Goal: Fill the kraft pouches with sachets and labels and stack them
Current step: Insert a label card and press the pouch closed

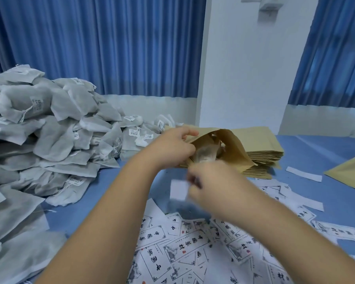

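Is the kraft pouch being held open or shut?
Open: the kraft pouch gapes at its mouth, a sachet visible inside, left hand holding its edge.

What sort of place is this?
Probably a small hand-packing workroom: a heap of grey sachets, a stack of kraft pouches and loose printed labels lie on a blue table.
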`<state>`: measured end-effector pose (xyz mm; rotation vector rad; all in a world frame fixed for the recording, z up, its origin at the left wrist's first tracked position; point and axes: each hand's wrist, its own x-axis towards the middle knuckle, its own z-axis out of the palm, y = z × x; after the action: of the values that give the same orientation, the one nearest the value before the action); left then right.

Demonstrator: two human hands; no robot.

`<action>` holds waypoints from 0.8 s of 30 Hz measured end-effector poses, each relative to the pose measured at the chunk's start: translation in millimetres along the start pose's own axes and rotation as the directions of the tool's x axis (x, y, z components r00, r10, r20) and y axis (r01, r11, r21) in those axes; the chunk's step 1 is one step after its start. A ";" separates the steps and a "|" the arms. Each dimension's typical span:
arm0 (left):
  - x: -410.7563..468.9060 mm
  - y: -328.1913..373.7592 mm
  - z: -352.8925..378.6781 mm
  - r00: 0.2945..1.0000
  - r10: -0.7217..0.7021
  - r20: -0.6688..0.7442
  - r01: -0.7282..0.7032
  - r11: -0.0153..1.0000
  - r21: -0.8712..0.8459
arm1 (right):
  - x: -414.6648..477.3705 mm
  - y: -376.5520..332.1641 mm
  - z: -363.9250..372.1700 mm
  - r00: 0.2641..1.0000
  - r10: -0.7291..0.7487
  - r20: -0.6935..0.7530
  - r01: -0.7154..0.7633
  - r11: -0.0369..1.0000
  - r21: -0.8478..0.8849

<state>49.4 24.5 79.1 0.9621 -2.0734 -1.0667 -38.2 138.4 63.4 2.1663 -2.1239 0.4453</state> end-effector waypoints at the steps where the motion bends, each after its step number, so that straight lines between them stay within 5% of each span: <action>1: 0.1 0.7 1.0 1.000 0.015 -0.016 -0.014 1.000 0.012 | 0.5 5.1 -12.0 0.998 0.020 -0.056 -0.016 0.998 0.065; 5: 0.2 4.0 4.9 0.995 0.078 -0.056 -0.080 0.996 -0.044 | 1.4 29.2 -43.5 0.967 0.146 -0.207 -0.082 0.954 0.287; 10: 0.5 4.5 8.1 0.983 0.142 -0.113 -0.147 0.988 -0.043 | 5.5 51.4 -48.0 0.930 0.175 -0.323 -0.184 0.983 0.003; 16: 1.0 4.3 13.2 0.971 0.193 -0.142 -0.190 0.981 0.028 | 7.9 51.5 -42.4 0.853 0.128 -0.506 -0.207 0.973 -0.101; 20: 1.2 3.8 13.5 0.967 0.205 -0.154 -0.201 0.979 0.043 | 8.3 56.7 -43.0 0.862 0.112 -0.495 -0.203 0.970 -0.135; 24: 1.3 4.4 14.4 0.962 0.218 -0.165 -0.211 0.976 0.060 | 9.4 55.2 -40.0 0.931 0.150 -0.333 -0.203 0.971 -0.128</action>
<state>36.2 31.1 76.0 0.7974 -2.0111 -0.8041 -98.9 137.4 95.8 1.6897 -2.0958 0.5746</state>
